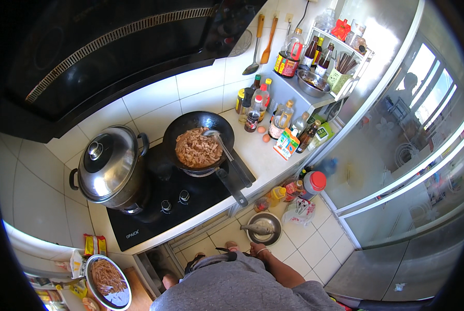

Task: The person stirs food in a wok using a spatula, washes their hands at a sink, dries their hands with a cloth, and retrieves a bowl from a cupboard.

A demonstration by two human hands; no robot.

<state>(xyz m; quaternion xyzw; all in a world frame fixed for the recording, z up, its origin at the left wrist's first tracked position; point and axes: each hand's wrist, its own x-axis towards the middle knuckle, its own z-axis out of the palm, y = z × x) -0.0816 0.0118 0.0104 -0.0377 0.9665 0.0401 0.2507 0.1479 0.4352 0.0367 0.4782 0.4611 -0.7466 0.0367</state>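
Note:
My right hand (258, 249) hangs low at my waist, its fingers curled; whether it holds anything is unclear. Only a small part of my left hand or forearm (170, 281) shows at the left of my grey shirt. Before me a black wok (170, 136) with sliced meat (197, 147) sits on the hob's right burner. A metal spatula (225, 149) rests in it, its handle leaning over the rim beside the wok handle (232, 187). A lidded steel pot (109, 163) stands on the left side of the black glass hob (138, 229).
Sauce bottles (252, 116) and eggs (266, 138) stand on the counter (251, 149). A steel basin (277, 237) holding a fish (260, 229) is on the floor near an oil bottle (276, 195). A bowl of shredded food (107, 276) lies lower left. An open drawer (146, 268) juts out.

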